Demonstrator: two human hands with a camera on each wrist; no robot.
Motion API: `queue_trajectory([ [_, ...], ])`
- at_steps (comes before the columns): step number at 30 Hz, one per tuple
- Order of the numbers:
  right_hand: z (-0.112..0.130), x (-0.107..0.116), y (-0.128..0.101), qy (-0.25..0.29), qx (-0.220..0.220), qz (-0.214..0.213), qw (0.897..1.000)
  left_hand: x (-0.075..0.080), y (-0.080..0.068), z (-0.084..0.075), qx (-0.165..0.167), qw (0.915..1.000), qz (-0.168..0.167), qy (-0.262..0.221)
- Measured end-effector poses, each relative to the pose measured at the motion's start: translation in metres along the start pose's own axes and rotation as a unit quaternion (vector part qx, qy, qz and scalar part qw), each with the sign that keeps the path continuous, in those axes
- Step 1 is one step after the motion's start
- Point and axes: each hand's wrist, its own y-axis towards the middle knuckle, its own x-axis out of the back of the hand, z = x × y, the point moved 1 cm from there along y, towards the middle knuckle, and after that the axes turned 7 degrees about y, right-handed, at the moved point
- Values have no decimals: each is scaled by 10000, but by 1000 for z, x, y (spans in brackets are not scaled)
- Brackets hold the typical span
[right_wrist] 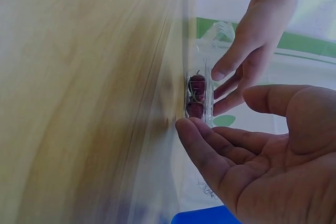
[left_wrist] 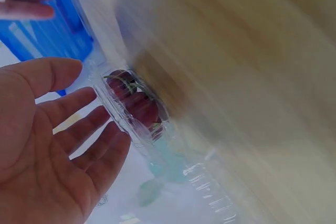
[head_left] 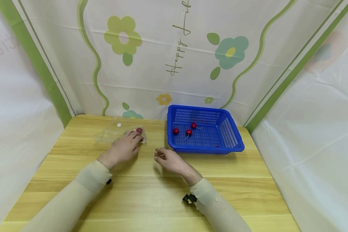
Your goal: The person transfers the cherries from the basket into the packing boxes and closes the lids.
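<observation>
A clear plastic clamshell box (head_left: 145, 137) lies on the table at centre left, with dark red cherries (left_wrist: 142, 107) inside. Over the box, my left hand (head_left: 124, 149) reaches with loosely bent fingers; its fingertips are at the box's top in the left wrist view, though contact is hard to tell. My right hand (head_left: 171, 161) hovers just right of the box, by the basket's near left corner. In the right wrist view its fingers are relaxed, thumb apart, with nothing visible between them. Several red cherries with stems (head_left: 189, 132) lie in the blue plastic basket (head_left: 206, 150).
The box's transparent lid (head_left: 108, 133) is folded out to the left. Beneath everything is a wooden table (head_left: 145, 199). A white curtain (head_left: 150, 64) with printed flowers rises behind the table, and white fabric hangs on both sides.
</observation>
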Motion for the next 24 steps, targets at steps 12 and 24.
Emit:
queue_trajectory([
  [12,1,1,0,95,-15,-12,10000,1,13,39,321,9994,124,-71],
  [24,6,1,-3,-42,71,93,9999,4,19,66,494,9984,279,-9],
])
